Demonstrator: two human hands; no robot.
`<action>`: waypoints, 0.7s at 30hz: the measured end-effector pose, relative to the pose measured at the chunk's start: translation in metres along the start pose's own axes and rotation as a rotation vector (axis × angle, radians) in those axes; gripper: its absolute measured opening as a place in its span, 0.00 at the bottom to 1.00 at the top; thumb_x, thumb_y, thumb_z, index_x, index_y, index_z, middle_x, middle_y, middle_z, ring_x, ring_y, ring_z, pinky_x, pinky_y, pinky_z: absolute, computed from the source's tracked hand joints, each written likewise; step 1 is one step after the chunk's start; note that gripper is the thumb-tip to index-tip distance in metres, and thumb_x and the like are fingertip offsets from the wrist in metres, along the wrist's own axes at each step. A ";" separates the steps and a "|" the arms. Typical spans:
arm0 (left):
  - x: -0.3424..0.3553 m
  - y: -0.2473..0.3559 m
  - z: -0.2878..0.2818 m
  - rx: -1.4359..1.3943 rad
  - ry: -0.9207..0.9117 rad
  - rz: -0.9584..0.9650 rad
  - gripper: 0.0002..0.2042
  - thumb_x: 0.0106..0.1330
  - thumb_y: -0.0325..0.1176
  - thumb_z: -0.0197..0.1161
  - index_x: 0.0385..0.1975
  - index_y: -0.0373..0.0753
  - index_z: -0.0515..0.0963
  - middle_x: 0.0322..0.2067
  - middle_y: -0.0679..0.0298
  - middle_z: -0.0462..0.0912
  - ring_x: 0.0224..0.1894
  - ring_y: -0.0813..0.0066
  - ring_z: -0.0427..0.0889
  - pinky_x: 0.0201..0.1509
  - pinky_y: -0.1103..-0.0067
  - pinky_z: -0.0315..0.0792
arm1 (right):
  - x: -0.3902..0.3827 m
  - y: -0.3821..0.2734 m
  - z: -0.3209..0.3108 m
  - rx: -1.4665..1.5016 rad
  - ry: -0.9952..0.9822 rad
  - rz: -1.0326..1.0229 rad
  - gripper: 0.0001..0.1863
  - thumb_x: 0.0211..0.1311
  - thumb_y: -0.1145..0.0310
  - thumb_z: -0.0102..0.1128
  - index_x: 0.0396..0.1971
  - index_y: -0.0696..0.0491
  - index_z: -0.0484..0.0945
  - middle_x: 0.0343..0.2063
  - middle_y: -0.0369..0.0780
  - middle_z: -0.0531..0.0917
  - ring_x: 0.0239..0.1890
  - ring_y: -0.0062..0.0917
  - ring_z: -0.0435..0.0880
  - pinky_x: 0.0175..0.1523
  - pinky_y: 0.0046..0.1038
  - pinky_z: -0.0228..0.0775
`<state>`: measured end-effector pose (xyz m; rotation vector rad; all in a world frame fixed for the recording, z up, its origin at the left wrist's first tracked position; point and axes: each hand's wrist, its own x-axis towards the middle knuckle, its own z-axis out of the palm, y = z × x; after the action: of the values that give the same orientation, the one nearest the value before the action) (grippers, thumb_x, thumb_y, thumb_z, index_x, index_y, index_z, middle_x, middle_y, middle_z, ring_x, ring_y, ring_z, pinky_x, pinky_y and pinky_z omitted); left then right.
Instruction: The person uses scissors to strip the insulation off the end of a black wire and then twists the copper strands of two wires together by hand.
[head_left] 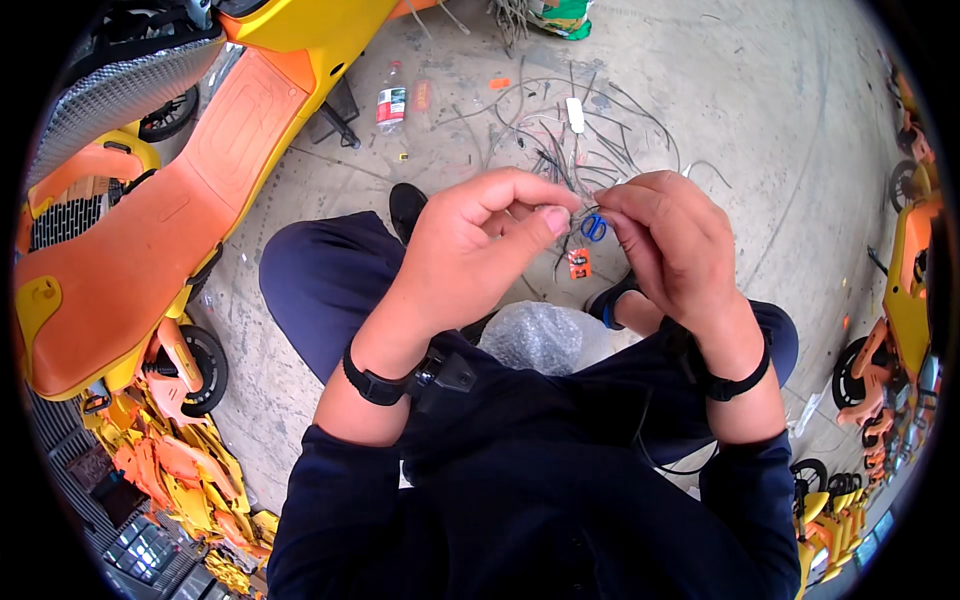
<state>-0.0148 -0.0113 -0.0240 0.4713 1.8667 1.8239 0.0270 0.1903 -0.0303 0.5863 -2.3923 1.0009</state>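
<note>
Head view: beyond the left grip (470, 235) stands or lies a labelled bottle (391, 103), contents indistinct. Left and right grip (682, 240) are narrowed near each other, any held strand indiscernible; a blue twin-loop handle (593, 228) shows between them, loose wires (548, 158) beyond. Grey floor (780, 180) extends rightward; an orange-yellow scooter body (245, 115) edges the left.
</note>
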 end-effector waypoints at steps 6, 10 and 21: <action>-0.001 0.002 0.006 -0.185 -0.040 -0.128 0.08 0.64 0.27 0.60 0.40 0.34 0.79 0.30 0.68 0.82 0.31 0.87 0.79 0.31 0.88 0.70 | 0.001 -0.007 -0.002 0.019 -0.033 0.098 0.11 0.47 0.79 0.65 0.33 0.57 0.77 0.26 0.41 0.79 0.27 0.34 0.80 0.31 0.28 0.73; -0.001 -0.002 0.010 -0.297 -0.028 -0.236 0.08 0.64 0.27 0.60 0.41 0.32 0.78 0.31 0.67 0.82 0.30 0.88 0.77 0.34 0.89 0.70 | 0.001 -0.012 0.005 0.018 0.099 0.147 0.11 0.46 0.80 0.65 0.33 0.57 0.77 0.28 0.42 0.80 0.28 0.34 0.80 0.31 0.28 0.73; -0.001 -0.003 0.012 -0.318 -0.021 -0.234 0.09 0.65 0.28 0.61 0.42 0.30 0.77 0.32 0.67 0.82 0.32 0.88 0.77 0.34 0.89 0.70 | -0.004 -0.005 0.006 0.125 0.016 0.099 0.10 0.46 0.81 0.65 0.32 0.59 0.79 0.31 0.43 0.82 0.29 0.31 0.83 0.32 0.25 0.76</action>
<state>-0.0069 -0.0026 -0.0269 0.1516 1.5073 1.8970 0.0319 0.1833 -0.0336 0.5050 -2.3775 1.1996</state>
